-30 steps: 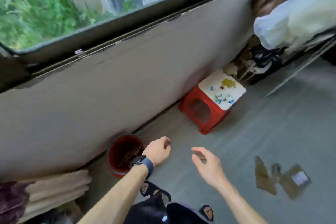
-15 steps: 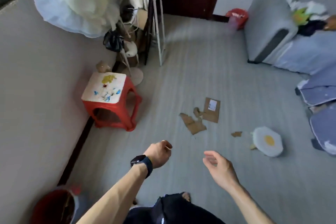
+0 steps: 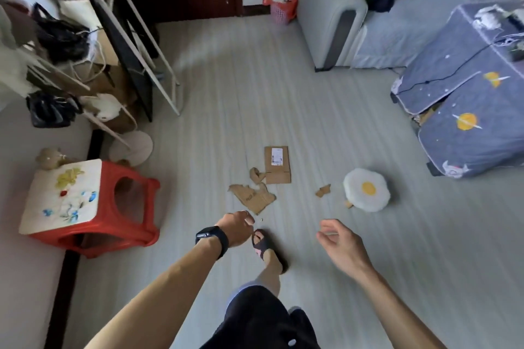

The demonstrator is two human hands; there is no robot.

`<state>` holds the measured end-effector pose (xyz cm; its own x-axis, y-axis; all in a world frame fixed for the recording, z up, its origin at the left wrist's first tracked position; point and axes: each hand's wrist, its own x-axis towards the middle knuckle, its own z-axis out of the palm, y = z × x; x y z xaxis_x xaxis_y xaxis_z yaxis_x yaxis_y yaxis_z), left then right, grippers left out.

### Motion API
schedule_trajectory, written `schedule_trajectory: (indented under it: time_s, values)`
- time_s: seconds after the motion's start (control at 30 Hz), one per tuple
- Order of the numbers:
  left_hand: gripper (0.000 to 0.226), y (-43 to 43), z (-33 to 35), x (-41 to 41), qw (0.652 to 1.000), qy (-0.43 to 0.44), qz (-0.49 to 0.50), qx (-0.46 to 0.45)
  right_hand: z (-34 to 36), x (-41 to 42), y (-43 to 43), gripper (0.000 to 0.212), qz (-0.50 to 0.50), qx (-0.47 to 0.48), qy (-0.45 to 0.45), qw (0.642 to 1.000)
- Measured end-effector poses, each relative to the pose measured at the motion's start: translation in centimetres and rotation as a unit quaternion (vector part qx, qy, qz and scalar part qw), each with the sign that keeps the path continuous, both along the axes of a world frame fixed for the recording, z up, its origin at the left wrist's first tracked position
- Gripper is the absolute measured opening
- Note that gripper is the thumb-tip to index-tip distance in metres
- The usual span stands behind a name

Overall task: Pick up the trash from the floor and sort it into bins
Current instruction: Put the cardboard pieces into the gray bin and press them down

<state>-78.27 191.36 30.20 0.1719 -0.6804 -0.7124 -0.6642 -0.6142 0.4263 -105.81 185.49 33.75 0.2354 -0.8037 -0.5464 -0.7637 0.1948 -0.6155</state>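
Torn brown cardboard lies on the grey floor ahead of me: a flat piece with a white label (image 3: 277,164), a ragged piece (image 3: 253,197) nearer me, a curled strip (image 3: 256,174) between them, and a small scrap (image 3: 323,191) to the right. My left hand (image 3: 235,228), with a dark watch on its wrist, hovers just short of the ragged piece, its fingers curled in with nothing visible inside. My right hand (image 3: 338,244) is held out with relaxed, slightly bent fingers and is empty. A pink bin with a red bag (image 3: 280,5) stands by the far wall.
A red stool with a painted white top (image 3: 85,207) stands at the left by the wall. A fried-egg cushion (image 3: 367,190) lies to the right of the scraps. A grey sofa (image 3: 329,8), blue covered boxes (image 3: 465,122) and a cluttered rack (image 3: 119,45) ring the floor. My sandalled foot (image 3: 263,244) steps forward.
The view swung from the window wall and a red bucket round to the room. The cardboard pieces are now closer, just ahead. Both hands kept their pose.
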Motion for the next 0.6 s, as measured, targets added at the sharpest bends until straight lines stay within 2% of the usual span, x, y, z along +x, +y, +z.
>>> schedule_trajectory:
  time_s: [0.23, 0.4, 0.6]
  values:
    - [0.029, -11.1, -5.8, 1.5, 0.999, 0.014, 0.004, 0.052, -2.9, 0.6, -11.5, 0.033, 0.006, 0.045, 0.050, 0.998]
    - [0.024, -16.9, -9.7, 2.6, 0.994, 0.023, 0.046, 0.095, -7.0, 1.4, -19.4, 0.034, 0.013, 0.086, 0.085, 0.993]
    - [0.024, -21.7, -17.6, 3.2, 0.984, 0.010, 0.083, 0.156, -16.1, 1.8, -26.9, 0.031, -0.016, 0.165, 0.113, 0.980]
